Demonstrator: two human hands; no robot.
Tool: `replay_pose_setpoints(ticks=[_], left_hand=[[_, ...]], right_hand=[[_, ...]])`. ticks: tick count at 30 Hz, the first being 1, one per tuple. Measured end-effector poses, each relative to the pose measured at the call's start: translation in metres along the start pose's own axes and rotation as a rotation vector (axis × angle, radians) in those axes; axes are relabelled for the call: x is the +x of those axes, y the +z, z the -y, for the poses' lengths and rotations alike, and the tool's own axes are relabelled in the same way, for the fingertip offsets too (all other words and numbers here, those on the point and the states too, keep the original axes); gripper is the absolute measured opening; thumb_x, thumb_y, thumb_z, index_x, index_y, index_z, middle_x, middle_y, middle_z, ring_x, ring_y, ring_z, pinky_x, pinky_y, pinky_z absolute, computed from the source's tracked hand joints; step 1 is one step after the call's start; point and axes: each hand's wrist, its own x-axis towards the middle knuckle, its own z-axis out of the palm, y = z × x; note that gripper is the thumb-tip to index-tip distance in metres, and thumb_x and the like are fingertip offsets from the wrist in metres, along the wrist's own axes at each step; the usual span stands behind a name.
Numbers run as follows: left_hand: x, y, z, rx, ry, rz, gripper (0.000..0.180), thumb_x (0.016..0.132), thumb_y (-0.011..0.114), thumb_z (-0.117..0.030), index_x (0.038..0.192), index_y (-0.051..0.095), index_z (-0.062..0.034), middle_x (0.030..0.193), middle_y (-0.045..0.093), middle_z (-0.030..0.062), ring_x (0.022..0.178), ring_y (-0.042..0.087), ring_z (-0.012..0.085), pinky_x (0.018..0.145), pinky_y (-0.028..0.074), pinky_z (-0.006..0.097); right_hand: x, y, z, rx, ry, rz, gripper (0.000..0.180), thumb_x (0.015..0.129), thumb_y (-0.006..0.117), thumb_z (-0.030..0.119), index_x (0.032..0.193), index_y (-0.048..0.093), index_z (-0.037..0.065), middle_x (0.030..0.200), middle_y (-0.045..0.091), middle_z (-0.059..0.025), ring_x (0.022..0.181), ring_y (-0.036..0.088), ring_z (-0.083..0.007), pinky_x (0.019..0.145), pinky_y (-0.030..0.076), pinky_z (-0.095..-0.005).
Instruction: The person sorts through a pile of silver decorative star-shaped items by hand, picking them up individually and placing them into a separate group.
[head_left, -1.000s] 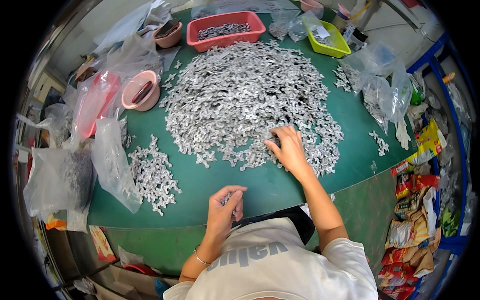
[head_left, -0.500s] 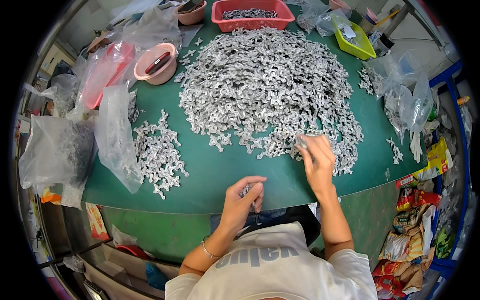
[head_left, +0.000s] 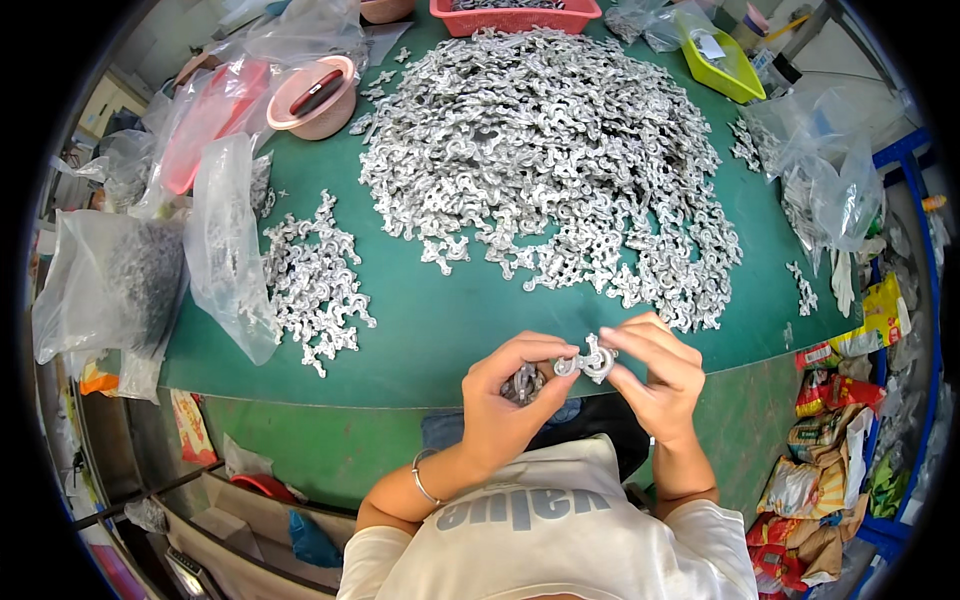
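Note:
Between my two hands, over the table's near edge, is a grey cast-metal part point(head_left: 588, 362) with curved, ring-like ends. The fingertips of my left hand point(head_left: 510, 390) pinch its left end, and more grey metal parts point(head_left: 523, 383) are tucked in that palm. My right hand point(head_left: 658, 378) grips the right end between thumb and fingers. Beyond my hands a large heap of similar metal parts point(head_left: 540, 150) covers the middle of the green table point(head_left: 430, 335). A smaller pile of them point(head_left: 315, 280) lies to the left.
Clear plastic bags point(head_left: 115, 285) with metal parts stand at the left edge, near a pink bowl point(head_left: 315, 105) holding a red-and-black tool. A pink basket point(head_left: 515, 18) and a yellow-green basket point(head_left: 722, 62) sit at the back. More bags point(head_left: 825, 185) lie at the right.
My right hand has come back from the heap's near edge with a metal part. My left hand has moved right to meet it, and both now hold that part.

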Motion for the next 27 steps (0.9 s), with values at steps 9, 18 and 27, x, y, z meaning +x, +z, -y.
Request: replay_pose_setpoints(ticks=[9,18,27], left_hand=[[-0.006,0.003,-0.012,0.038,0.173,0.009,0.020,0.071,0.064,0.010,0.090,0.060,0.0027,0.089,0.062,0.0123,0.069,0.055,0.0097,0.060,0.044,0.021],[-0.010,0.004,-0.012,0.020,0.208,0.040,0.026,0.068,0.064,0.012,0.092,0.060,0.0026,0.091,0.061,0.0121,0.063,0.055,0.0087,0.055,0.045,0.020],[-0.014,0.002,-0.014,0.039,0.196,0.100,0.025,0.066,0.066,0.010,0.089,0.057,0.0021,0.086,0.061,0.0153,0.074,0.058,0.0152,0.065,0.047,0.026]], right_hand=[[-0.015,-0.001,0.002,0.517,0.251,-0.018,0.022,0.071,0.062,-0.011,0.093,0.063,-0.010,0.089,0.064,-0.0179,0.082,0.058,-0.0241,0.073,0.046,-0.0326],[-0.018,0.000,0.007,0.560,0.265,-0.050,0.019,0.075,0.062,-0.008,0.094,0.063,-0.010,0.089,0.064,-0.0177,0.082,0.057,-0.0238,0.072,0.045,-0.0324],[-0.018,0.000,0.010,0.515,0.225,-0.062,0.016,0.076,0.062,-0.005,0.091,0.063,-0.009,0.087,0.064,-0.0160,0.081,0.057,-0.0229,0.072,0.045,-0.0321]])
